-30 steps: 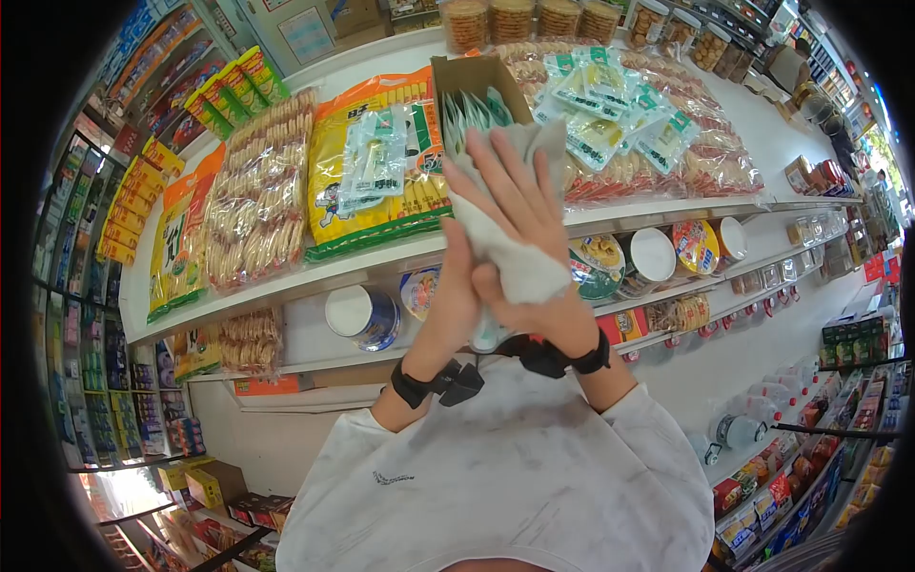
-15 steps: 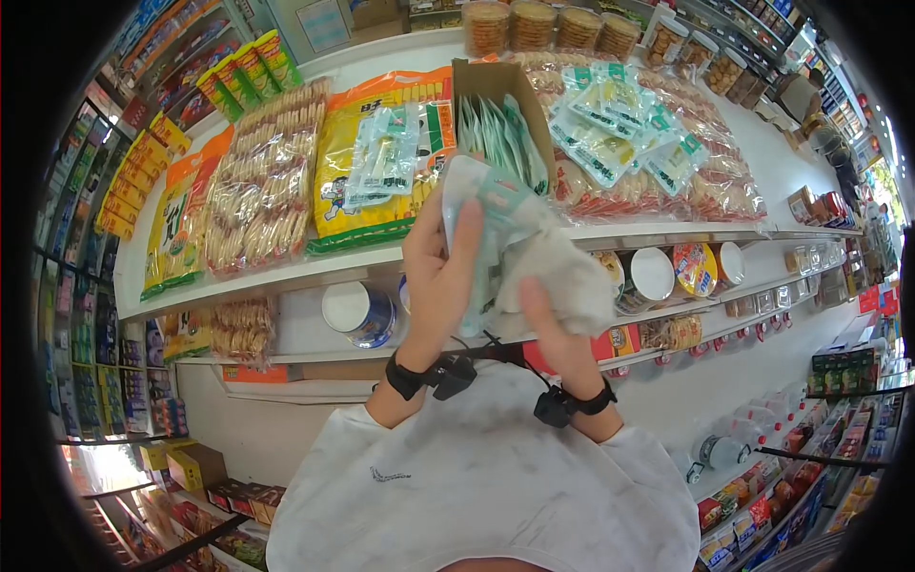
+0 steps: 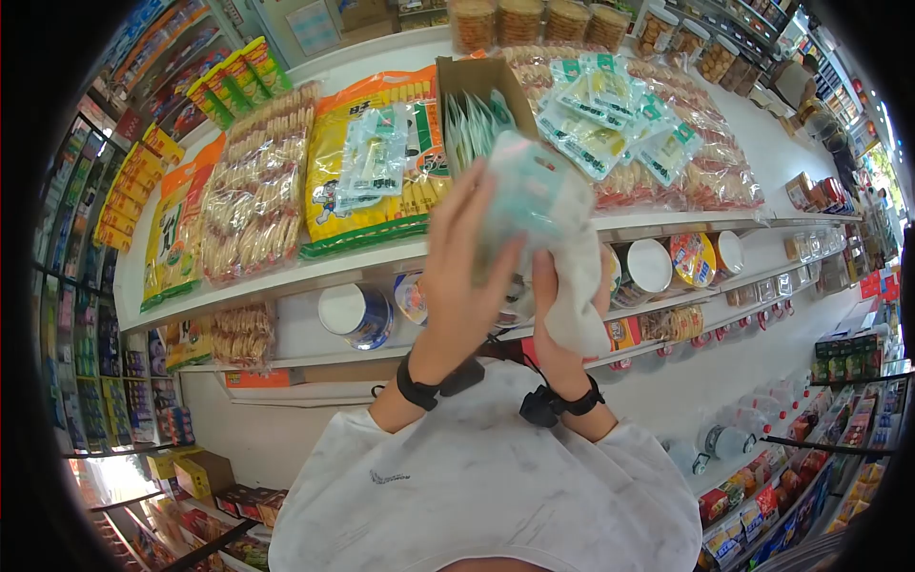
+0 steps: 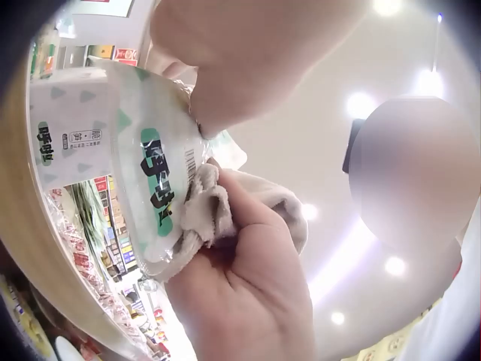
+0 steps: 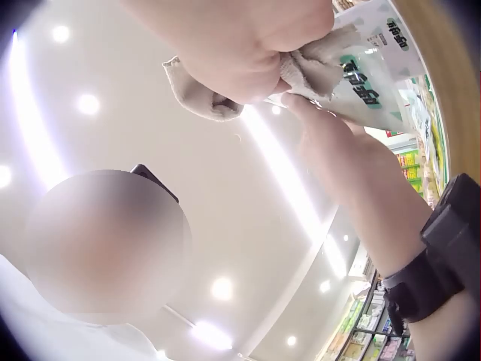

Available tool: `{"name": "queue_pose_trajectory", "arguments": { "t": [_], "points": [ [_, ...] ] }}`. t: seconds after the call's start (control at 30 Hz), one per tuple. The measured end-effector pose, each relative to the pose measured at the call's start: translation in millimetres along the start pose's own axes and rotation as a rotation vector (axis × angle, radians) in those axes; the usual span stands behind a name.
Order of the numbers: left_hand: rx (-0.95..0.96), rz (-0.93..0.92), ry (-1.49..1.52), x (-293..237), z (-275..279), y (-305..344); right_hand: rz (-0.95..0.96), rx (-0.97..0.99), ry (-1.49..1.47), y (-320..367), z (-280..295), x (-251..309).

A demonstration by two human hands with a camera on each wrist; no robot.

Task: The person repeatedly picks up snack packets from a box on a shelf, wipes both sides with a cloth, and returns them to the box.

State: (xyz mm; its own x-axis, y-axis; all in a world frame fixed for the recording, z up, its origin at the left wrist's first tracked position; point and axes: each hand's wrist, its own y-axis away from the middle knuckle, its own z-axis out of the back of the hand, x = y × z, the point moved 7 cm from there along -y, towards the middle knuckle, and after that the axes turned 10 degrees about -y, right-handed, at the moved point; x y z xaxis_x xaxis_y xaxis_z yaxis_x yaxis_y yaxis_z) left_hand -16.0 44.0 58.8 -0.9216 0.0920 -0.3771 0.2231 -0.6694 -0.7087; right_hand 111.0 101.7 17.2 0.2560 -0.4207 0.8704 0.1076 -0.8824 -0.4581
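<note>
In front of the shelf, my left hand (image 3: 465, 262) holds a clear and pale green snack packet (image 3: 522, 186), printed with dark characters on a green label. In the left wrist view the packet (image 4: 154, 180) stands upright between the two hands. My right hand (image 3: 560, 334) grips a crumpled off-white cloth (image 3: 577, 286) against the packet's right side. The right wrist view shows the cloth (image 5: 319, 71) bunched under the right hand (image 5: 240, 49), with the left hand's thumb side close by. The left fingers blur in the head view.
Behind the hands, an open cardboard box (image 3: 481, 81) holds similar packets. More packets (image 3: 610, 110) lie on bagged biscuits at right, others (image 3: 374, 157) on a yellow bag (image 3: 329, 133). The white shelf edge (image 3: 286, 272) runs across, with tubs (image 3: 355, 315) on the tier below.
The cloth, first spread under the right palm over the packet, went down to the lower right, then came back up against the packet's right side. The packet stayed with the left hand.
</note>
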Motion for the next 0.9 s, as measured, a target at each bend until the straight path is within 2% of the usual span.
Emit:
{"name": "queue_pose_trajectory", "arguments": {
  "t": [0.1, 0.13, 0.17, 0.23, 0.37, 0.4, 0.47, 0.57, 0.6, 0.7, 0.77, 0.83, 0.87, 0.9],
  "points": [
    [0.039, 0.060, 0.824, -14.8, -0.4, -3.5, -0.373, 0.147, -0.754, 14.3, -20.7, -2.7],
    [0.045, 0.210, 0.924, -8.4, -5.6, 9.3, -0.094, 0.496, -0.304, 11.3, -36.9, 22.7],
    [0.052, 0.363, 1.022, -3.3, -11.8, 30.0, 0.302, 0.701, 0.074, 15.5, -49.0, 48.1],
    [0.072, 0.514, 1.117, 2.2, -17.5, 44.3, 0.339, 0.673, 0.033, 23.3, -53.9, 36.9],
    [0.226, 0.490, 1.051, -1.2, -15.6, 37.1, 0.443, 0.599, 0.163, 4.5, -56.6, 34.6],
    [0.279, 0.514, 1.118, -1.0, -22.5, 41.2, 0.491, 0.583, 0.224, -5.6, -56.4, 38.4],
    [0.272, 0.419, 1.309, -0.4, -35.2, 42.9, 0.537, 0.548, 0.276, -22.8, -54.6, 47.6],
    [0.177, 0.424, 1.254, -6.2, -24.4, 34.0, 0.593, 0.487, 0.424, -27.3, -55.5, 34.2],
    [0.094, 0.516, 1.352, -3.0, -20.8, 32.8, 0.570, 0.451, 0.420, -23.5, -56.4, 35.3],
    [-0.190, 0.689, 1.476, 16.4, -7.1, 23.1, 0.526, 0.579, 0.244, -7.5, -64.4, 29.0],
    [-0.264, 0.702, 1.383, 44.9, 1.7, 22.1, 0.584, 0.724, 0.373, 18.2, -66.3, 18.4],
    [-0.300, 0.832, 1.282, 68.2, 8.2, 21.9, 0.686, 0.901, 0.448, 36.7, -62.3, 10.5],
    [-0.349, 0.746, 1.527, 75.9, 2.6, 15.7, 0.653, 0.951, 0.443, 36.6, -58.3, 9.1],
    [-0.351, 0.736, 1.576, 74.9, 1.1, 17.7, 0.378, 0.826, 0.278, 25.4, -50.3, 0.6]
  ]
}}
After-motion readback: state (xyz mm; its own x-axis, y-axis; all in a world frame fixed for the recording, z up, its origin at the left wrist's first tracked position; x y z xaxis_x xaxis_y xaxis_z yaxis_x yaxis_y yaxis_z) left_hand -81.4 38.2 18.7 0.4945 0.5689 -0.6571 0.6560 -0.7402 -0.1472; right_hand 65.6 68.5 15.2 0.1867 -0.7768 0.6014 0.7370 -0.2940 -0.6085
